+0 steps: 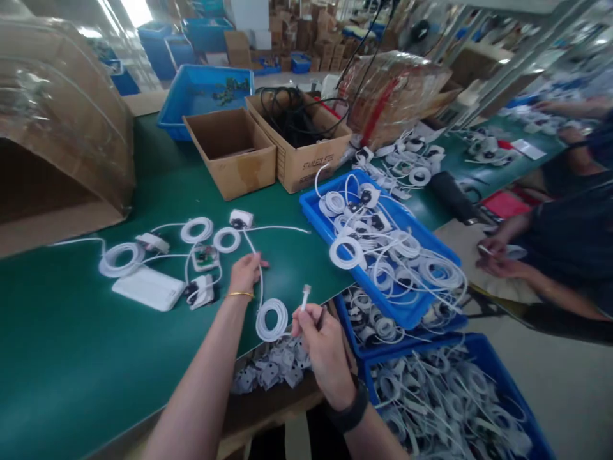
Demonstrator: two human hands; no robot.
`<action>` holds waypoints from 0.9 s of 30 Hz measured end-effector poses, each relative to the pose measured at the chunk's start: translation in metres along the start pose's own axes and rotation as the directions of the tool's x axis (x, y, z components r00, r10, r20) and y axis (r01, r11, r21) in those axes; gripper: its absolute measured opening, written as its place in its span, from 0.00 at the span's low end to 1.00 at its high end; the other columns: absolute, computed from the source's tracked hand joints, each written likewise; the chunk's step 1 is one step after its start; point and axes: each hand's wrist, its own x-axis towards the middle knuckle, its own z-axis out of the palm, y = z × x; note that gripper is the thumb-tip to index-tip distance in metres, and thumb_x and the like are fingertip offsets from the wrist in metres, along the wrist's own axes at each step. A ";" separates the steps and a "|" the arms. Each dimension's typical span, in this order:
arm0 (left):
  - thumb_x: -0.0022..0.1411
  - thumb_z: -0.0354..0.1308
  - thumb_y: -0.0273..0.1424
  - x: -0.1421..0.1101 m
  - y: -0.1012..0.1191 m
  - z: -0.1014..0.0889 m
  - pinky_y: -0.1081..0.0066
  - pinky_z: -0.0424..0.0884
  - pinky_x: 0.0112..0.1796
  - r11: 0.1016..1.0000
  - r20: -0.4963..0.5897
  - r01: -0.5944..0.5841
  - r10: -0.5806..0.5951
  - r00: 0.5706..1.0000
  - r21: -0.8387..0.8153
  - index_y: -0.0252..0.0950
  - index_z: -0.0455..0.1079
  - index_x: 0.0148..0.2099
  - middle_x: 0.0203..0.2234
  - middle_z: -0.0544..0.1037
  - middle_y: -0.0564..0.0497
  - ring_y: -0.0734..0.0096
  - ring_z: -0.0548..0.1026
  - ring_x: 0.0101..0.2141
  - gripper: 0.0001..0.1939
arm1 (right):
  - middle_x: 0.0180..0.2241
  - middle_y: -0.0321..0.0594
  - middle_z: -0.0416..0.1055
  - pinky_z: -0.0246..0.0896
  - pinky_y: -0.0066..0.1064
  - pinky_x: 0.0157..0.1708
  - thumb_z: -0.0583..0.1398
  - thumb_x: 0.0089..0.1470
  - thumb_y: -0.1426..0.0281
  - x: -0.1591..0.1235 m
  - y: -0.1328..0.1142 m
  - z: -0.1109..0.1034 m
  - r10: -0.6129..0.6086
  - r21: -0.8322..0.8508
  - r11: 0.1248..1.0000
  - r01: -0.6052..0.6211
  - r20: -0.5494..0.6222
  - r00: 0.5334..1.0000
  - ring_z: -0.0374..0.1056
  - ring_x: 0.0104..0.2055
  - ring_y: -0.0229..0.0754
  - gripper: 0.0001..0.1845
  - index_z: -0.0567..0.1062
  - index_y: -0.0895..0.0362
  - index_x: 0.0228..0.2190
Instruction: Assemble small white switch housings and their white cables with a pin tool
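My left hand [246, 275] is closed on a white cable at the table's edge, just below a small white-and-black module [241, 220]. The cable runs down to a wound coil [272, 320] hanging at the edge. Between the thumb and fingers of my right hand [325, 348] is a white cable end with a clear plug [305, 295], pointing up. Something dark and slim shows by those fingers; I cannot make out what. Left of my left hand lie a white power bank-like block [149, 287], a green circuit board [205, 257], another module [200, 291] and coiled cables [121, 259].
A blue tray [311, 207] heaped with coiled cables overhangs the table's right edge, above more filled blue bins [522, 399]. White plastic parts [275, 367] lie below the edge. Cardboard boxes [239, 172] stand behind. At right, a co-worker's hands [502, 255] hold a small white part.
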 end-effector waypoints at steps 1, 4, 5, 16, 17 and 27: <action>0.56 0.59 0.36 0.008 0.006 0.004 0.80 0.51 0.16 0.999 0.033 0.008 -0.006 0.999 -0.041 0.31 0.69 0.34 0.16 0.67 0.58 0.84 0.55 0.13 0.11 | 0.18 0.30 0.63 0.41 0.25 0.17 0.59 0.53 0.58 -0.001 -0.003 -0.002 0.021 0.060 0.998 -0.021 0.001 1.000 0.46 0.16 0.30 0.17 0.70 0.58 0.23; 0.55 0.59 0.37 0.015 0.034 0.015 0.82 0.45 0.14 0.992 0.048 -0.012 0.018 0.999 -0.128 0.31 0.70 0.38 0.14 0.62 0.61 0.86 0.50 0.13 0.14 | 0.16 0.28 0.59 0.34 0.24 0.15 0.61 0.50 0.56 -0.002 -0.018 -0.017 0.040 0.242 0.969 -0.043 0.016 0.999 0.42 0.15 0.28 0.17 0.69 0.58 0.25; 0.55 0.60 0.37 0.012 0.048 0.019 0.82 0.44 0.14 0.989 0.047 -0.033 0.040 0.998 -0.146 0.30 0.70 0.38 0.15 0.62 0.61 0.86 0.50 0.13 0.14 | 0.16 0.27 0.59 0.33 0.24 0.15 0.61 0.50 0.56 -0.003 -0.026 -0.025 0.029 0.287 0.957 -0.033 0.018 0.999 0.42 0.15 0.27 0.17 0.69 0.58 0.26; 0.57 0.59 0.34 -0.089 0.193 0.172 0.81 0.54 0.18 0.957 0.432 -0.235 0.288 0.855 -0.171 0.32 0.73 0.46 0.18 0.64 0.56 0.81 0.59 0.20 0.16 | 0.16 0.30 0.58 0.38 0.19 0.16 0.69 0.40 0.58 -0.045 -0.141 -0.173 -0.070 0.380 0.910 0.164 -0.249 0.966 0.47 0.16 0.26 0.17 0.74 0.59 0.24; 0.57 0.60 0.33 -0.091 0.195 0.190 0.82 0.53 0.18 0.959 0.450 -0.204 0.274 0.850 -0.199 0.31 0.73 0.46 0.18 0.64 0.56 0.82 0.59 0.20 0.16 | 0.16 0.31 0.59 0.38 0.19 0.15 0.69 0.40 0.58 -0.044 -0.145 -0.188 -0.076 0.383 0.906 0.181 -0.273 0.959 0.46 0.16 0.25 0.17 0.74 0.59 0.25; 0.55 0.61 0.32 -0.060 0.115 0.347 0.81 0.49 0.15 0.948 0.364 0.050 0.072 0.929 -0.314 0.31 0.73 0.36 0.14 0.67 0.58 0.85 0.57 0.13 0.09 | 0.21 0.32 0.65 0.41 0.18 0.11 0.69 0.39 0.61 0.048 -0.099 -0.344 -0.139 0.412 0.820 0.398 -0.532 0.835 0.44 0.14 0.24 0.17 0.72 0.58 0.27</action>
